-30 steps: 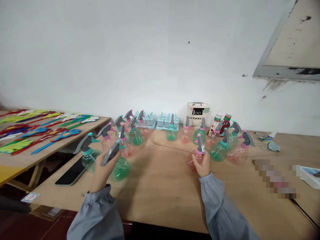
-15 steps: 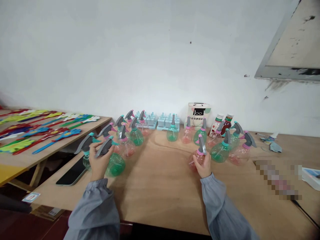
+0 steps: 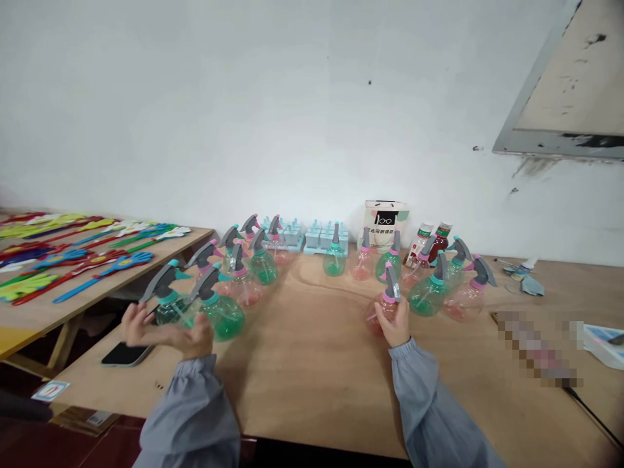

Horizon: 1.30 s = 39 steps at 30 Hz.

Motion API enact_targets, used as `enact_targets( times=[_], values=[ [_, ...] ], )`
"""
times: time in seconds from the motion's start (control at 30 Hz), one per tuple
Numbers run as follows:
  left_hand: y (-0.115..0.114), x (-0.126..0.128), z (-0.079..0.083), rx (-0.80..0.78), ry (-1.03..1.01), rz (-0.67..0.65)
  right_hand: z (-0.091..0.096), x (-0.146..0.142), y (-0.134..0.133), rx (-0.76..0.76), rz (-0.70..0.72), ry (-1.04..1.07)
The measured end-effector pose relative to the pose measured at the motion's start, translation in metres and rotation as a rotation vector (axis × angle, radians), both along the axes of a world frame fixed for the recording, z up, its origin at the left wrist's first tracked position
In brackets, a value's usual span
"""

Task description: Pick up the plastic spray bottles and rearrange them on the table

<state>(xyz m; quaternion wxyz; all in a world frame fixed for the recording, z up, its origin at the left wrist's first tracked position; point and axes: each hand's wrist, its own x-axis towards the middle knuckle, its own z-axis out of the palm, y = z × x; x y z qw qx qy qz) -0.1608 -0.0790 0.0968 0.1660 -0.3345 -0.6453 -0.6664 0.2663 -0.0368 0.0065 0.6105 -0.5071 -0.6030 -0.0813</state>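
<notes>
My right hand [image 3: 396, 323] is wrapped round the body of a pink spray bottle [image 3: 374, 313] that stands upright on the table, its grey trigger head above my fingers. On the left side my left hand [image 3: 168, 336] is held out with thumb and fingers apart, just in front of a green spray bottle [image 3: 170, 308]. Whether my fingers touch that bottle I cannot tell. Beside it stands another green spray bottle [image 3: 227, 318], close to my thumb and not held. Several more green and pink spray bottles make up a left group and a right group.
Behind the bottles are pale blue popsicle molds [image 3: 326, 238], a printed paper bag [image 3: 383, 224] and two labelled bottles [image 3: 441, 244]. A phone [image 3: 125, 354] lies under my left hand. Colourful hand-shaped clappers [image 3: 104, 263] cover the left table. A cable [image 3: 592, 414] runs off right.
My left hand has let go of the green spray bottle's head and moved down and left, its fingers spreading. My right hand stays on the pink spray bottle.
</notes>
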Motion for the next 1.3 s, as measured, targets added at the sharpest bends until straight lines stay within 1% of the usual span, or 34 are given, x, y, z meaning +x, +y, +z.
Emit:
enact_targets(
  times=[0.03, 0.07, 0.1, 0.13, 0.17, 0.2, 0.23, 0.3, 0.37, 0.4, 0.47, 0.53, 0.57, 0.6, 0.63, 0.7, 0.73, 0.77, 0.8, 0.9, 0.97, 1.03, 1.13, 1.2, 1.3],
  values=[
    [-0.004, 0.008, 0.000, -0.008, -0.017, 0.137, 0.000, -0.002, -0.001, -0.002, 0.018, 0.002],
    [-0.007, 0.020, 0.000, 0.008, -0.005, 0.179, -0.001, -0.005, -0.003, -0.003, 0.044, 0.002],
    [-0.010, 0.035, -0.001, 0.038, 0.049, 0.095, -0.001, -0.009, -0.006, -0.002, 0.078, 0.003],
    [-0.011, 0.054, -0.002, 0.066, 0.147, -0.114, -0.001, -0.014, -0.009, 0.001, 0.117, 0.001],
    [-0.012, 0.076, -0.004, 0.068, 0.263, -0.363, -0.001, -0.019, -0.012, 0.005, 0.159, -0.006],
    [-0.011, 0.100, -0.004, 0.039, 0.374, -0.623, 0.000, -0.026, -0.016, 0.009, 0.203, -0.022],
    [-0.010, 0.125, -0.005, -0.039, 0.482, -0.891, 0.001, -0.032, -0.020, 0.008, 0.248, -0.050],
    [-0.004, 0.172, -0.004, -0.167, 0.473, -1.112, 0.003, -0.044, -0.027, 0.006, 0.335, -0.122],
    [0.004, 0.209, -0.001, -0.259, 0.375, -1.261, 0.004, -0.052, -0.033, 0.025, 0.398, -0.175],
    [0.008, 0.222, 0.000, -0.287, 0.301, -1.305, 0.006, -0.054, -0.034, 0.038, 0.418, -0.187],
    [0.015, 0.237, 0.001, -0.323, 0.142, -1.374, 0.010, -0.052, -0.035, 0.049, 0.452, -0.214],
    [0.021, 0.239, 0.002, -0.347, 0.020, -1.461, 0.018, -0.041, -0.034, 0.054, 0.461, -0.237],
    [0.023, 0.237, 0.003, -0.352, -0.019, -1.513, 0.024, -0.031, -0.032, 0.075, 0.435, -0.222],
    [0.025, 0.233, 0.004, -0.359, -0.051, -1.560, 0.030, -0.020, -0.029, 0.113, 0.371, -0.171],
    [0.028, 0.228, 0.006, -0.378, -0.086, -1.598, 0.038, -0.007, -0.026, 0.175, 0.267, -0.083],
    [0.033, 0.219, 0.010, -0.444, -0.196, -1.645, 0.052, 0.022, -0.017, 0.274, -0.031, 0.163],
    [0.037, 0.215, 0.012, -0.483, -0.280, -1.667, 0.057, 0.036, -0.012, 0.294, -0.170, 0.252],
    [0.041, 0.211, 0.014, -0.524, -0.378, -1.699, 0.061, 0.051, -0.006, 0.286, -0.267, 0.289],
    [0.044, 0.207, 0.015, -0.562, -0.480, -1.744, 0.063, 0.064, 0.001, 0.254, -0.313, 0.274],
    [0.053, 0.201, 0.016, -0.630, -0.710, -1.915, 0.058, 0.094, 0.020, 0.134, -0.332, 0.175],
    [0.055, 0.199, 0.014, -0.626, -0.766, -1.994, 0.050, 0.105, 0.030, 0.063, -0.319, 0.137],
    [0.053, 0.198, 0.013, -0.584, -0.775, -2.030, 0.042, 0.108, 0.037, 0.009, -0.307, 0.119],
    [0.048, 0.200, 0.014, -0.547, -0.751, -2.046, 0.034, 0.105, 0.040, -0.045, -0.318, 0.074],
    [0.045, 0.201, 0.016, -0.548, -0.737, -2.031, 0.029, 0.096, 0.038, -0.062, -0.318, 0.026],
    [0.042, 0.203, 0.017, -0.592, -0.776, -1.951, 0.022, 0.074, 0.030, -0.046, -0.268, -0.030]
  ],
)
